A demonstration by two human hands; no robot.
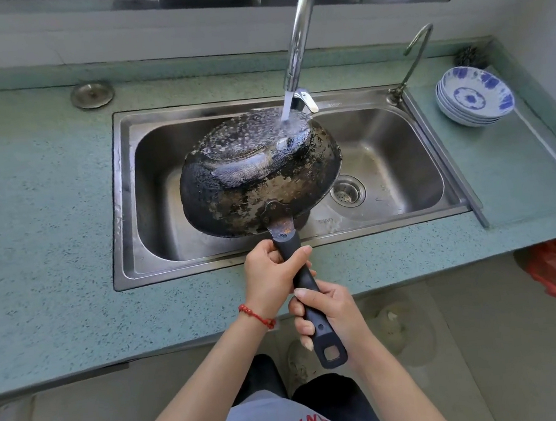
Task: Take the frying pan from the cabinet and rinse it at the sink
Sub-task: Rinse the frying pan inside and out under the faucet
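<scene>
We hold the frying pan at the centre of the frame, bottom side up and tilted over the basin of the sink. Its round steel underside is blackened, mottled with worn patches and wet with beaded droplets. A stream of water from the curved chrome faucet strikes the far edge of the pan. The long black handle, with a rectangular hanging hole at its end, runs toward the lower centre. Our left hand, with a red cord bracelet at the wrist, has its fingers curled tightly around the handle near the pan; our right hand grips the handle lower down, fingers fully wrapped. The brushed stainless sink sits in a speckled green countertop. At the upper right, blue-and-white bowls stand stacked.
</scene>
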